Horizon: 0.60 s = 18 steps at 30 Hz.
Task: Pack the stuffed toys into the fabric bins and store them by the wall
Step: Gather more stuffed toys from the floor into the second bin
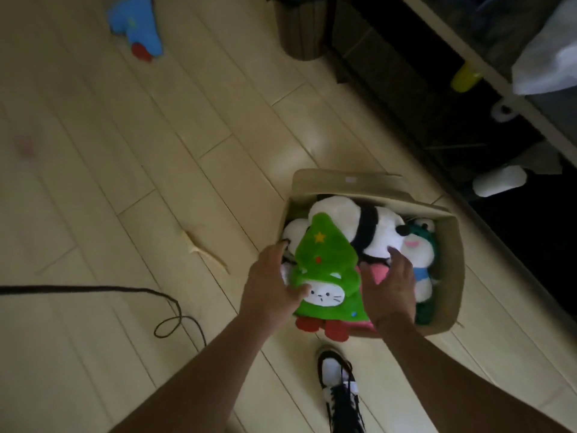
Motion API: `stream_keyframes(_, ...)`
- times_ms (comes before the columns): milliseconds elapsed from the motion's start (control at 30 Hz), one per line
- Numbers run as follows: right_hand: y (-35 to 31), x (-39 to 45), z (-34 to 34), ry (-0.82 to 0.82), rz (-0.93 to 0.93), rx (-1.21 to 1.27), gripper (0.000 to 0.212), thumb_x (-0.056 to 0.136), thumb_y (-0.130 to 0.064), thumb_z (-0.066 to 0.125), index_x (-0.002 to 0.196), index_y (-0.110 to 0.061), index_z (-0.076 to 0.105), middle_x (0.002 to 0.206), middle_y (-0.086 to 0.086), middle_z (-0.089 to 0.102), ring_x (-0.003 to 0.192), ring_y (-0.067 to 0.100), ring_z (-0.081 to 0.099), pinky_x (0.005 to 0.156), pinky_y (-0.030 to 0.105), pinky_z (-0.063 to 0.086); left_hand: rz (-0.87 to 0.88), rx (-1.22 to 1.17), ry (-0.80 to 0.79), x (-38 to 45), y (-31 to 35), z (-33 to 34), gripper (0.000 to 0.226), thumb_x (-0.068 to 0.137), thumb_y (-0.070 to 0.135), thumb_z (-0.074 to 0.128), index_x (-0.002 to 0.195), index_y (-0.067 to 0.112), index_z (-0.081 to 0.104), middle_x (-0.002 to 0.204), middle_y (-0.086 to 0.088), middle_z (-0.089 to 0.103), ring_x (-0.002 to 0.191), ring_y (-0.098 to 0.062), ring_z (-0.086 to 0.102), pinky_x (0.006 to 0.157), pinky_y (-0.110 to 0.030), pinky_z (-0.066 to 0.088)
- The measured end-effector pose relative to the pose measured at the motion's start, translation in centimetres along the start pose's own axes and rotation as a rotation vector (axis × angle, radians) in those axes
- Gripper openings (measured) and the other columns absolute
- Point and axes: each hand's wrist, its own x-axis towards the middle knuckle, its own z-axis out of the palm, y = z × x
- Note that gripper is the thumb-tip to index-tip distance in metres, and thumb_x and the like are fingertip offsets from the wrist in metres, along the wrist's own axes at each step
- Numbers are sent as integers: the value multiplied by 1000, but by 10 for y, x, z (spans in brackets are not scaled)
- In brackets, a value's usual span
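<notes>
While the beige fabric bin (449,245) sat on the pale wood floor (125,182) near the dark shelving at right, both hands were over its near end. Head view, the only one:

Left hand (274,285) lay against the left flank of the green tree-shaped cat toy (324,267), fingers spread and fairly straight, thumb near the white cat face. Right hand (387,292) was on the toy's other side, fingers extended over the plush beneath. Neither hand was clamped; the toy looked cupped between two flat palms, probably because a soft, bulky shape is steadied or pressed down more easily that way than pinched.

Toy rested on top of the pile, its red feet overhanging the near rim, so it was not yet seated. Bin was already crowded: a white-and-black plush (359,226) across the middle, a green frog toy (421,245) against the right wall, something pink underneath.

Judgement: packing step well on; likely next is pushing the load below the rim.

A blue plush (137,29) was lying loose on the floor far left, well apart from the bin, so at least one item remained. Black cable (168,310) looped near left; one shoe (340,389) beneath the bin
</notes>
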Motion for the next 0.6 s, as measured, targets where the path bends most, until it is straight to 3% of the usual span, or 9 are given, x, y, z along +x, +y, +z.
stream_keyframes(100, -24, -8, 18, -84, -525, -293, 66, 95, -54, 38, 151, -24, 22, 158, 6, 27, 148, 28, 23, 117, 49, 29, 106, 183, -211, -3, -9, 48, 126, 57, 67, 75, 153, 23, 6, 161, -5, 9, 148, -27, 10, 119, -46, 23)
stream_keyframes(200, -13, 3, 45, -205, -766, -514, 62, 98, -46, 29, 153, -20, 15, 161, 11, 18, 148, 32, 18, 113, 52, 34, 103, 265, -219, -3, -22, 96, 144, 52, 74, 73, 153, 14, -12, 162, -13, -9, 150, -30, -11, 122, -48, 13)
stream_keyframes(267, 2, 19, 59, -238, -785, -626, 63, 98, -45, 25, 153, -18, 14, 162, 14, 15, 149, 34, 16, 112, 54, 35, 93, 261, -119, 1, -32, 120, 145, 49, 76, 71, 150, 16, -15, 162, -16, -4, 150, -31, -6, 121, -50, 18)
stream_keyframes(333, 15, 35, 73, -259, -798, -677, 62, 99, -45, 23, 154, -19, 9, 163, 12, 7, 150, 33, 9, 116, 54, 26, 84, 239, -44, 12, -45, 134, 145, 51, 69, 77, 149, 23, -20, 162, -16, -4, 149, -31, -3, 121, -48, 14)
stream_keyframes(467, 29, 66, 100, -406, -765, -912, 66, 99, -56, 10, 150, -27, -18, 153, 2, -32, 148, 24, -22, 122, 50, -2, 96, 348, -67, 31, -88, 146, 115, 77, 51, 71, 147, 39, -20, 160, -12, 16, 147, -33, 14, 115, -52, 29)
stream_keyframes(533, 31, 69, 106, -412, -748, -947, 68, 96, -60, 5, 148, -27, -22, 155, 1, -32, 148, 23, -23, 122, 50, -2, 108, 265, -101, 29, -93, 138, 109, 78, 50, 71, 151, 38, -9, 158, -9, 23, 146, -31, 20, 110, -47, 37)
stream_keyframes(600, 27, 58, 100, -401, -743, -874, 70, 92, -63, 0, 146, -27, -25, 157, 4, -28, 148, 25, -20, 122, 54, 5, 176, 56, -25, 15, -87, 119, 88, 83, 39, 69, 153, 30, 16, 158, -7, 26, 143, -26, 29, 104, -40, 46)
